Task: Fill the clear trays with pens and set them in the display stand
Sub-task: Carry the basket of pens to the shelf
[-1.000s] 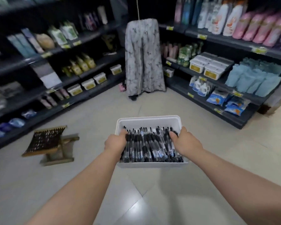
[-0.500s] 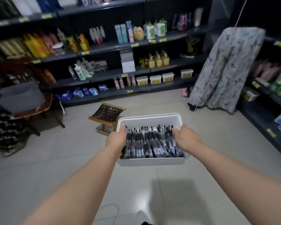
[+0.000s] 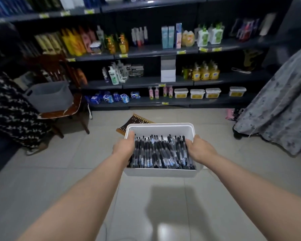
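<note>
- Shelving of dark metal (image 3: 146,53), stocked with bottles and tubs, backs a pale tiled floor (image 3: 76,171).
- White rectangular plastic bin (image 3: 160,129) hangs level in mid-air above that floor. It looks stiff-walled and probably hefty when this full, so it is best carried by both side rims.
- Loose black pens (image 3: 160,153) heaped inside would likely slide if it tipped.
- Left hand (image 3: 123,147) and right hand (image 3: 201,150) reach forward on outstretched arms, each gripping a side rim; thumbs hook inside, other fingers hidden beneath.

The wooden rack (image 3: 136,120) is mostly hidden behind the white bin (image 3: 161,130). Most fingers of the left hand (image 3: 124,147) and right hand (image 3: 201,150) are hidden beneath its rim — shelf price labels (image 3: 123,55) are blurred.
</note>
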